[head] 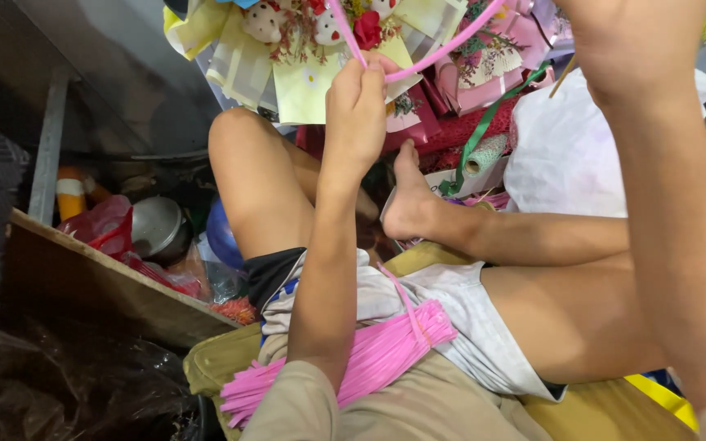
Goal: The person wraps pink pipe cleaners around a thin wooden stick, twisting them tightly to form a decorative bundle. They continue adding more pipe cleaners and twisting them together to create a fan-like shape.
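Pinching tight, the left hand (359, 106) has its fingertips clamped on a bent pink strip (443, 49) up at twelve o'clock, right before the wrapped bouquets (312, 57). The right hand (606, 41) sits at one o'clock, mostly cut off by the frame edge, so its grip cannot be told. Down at six o'clock, a tied bundle of pink strips (369, 355) lies across the lap.
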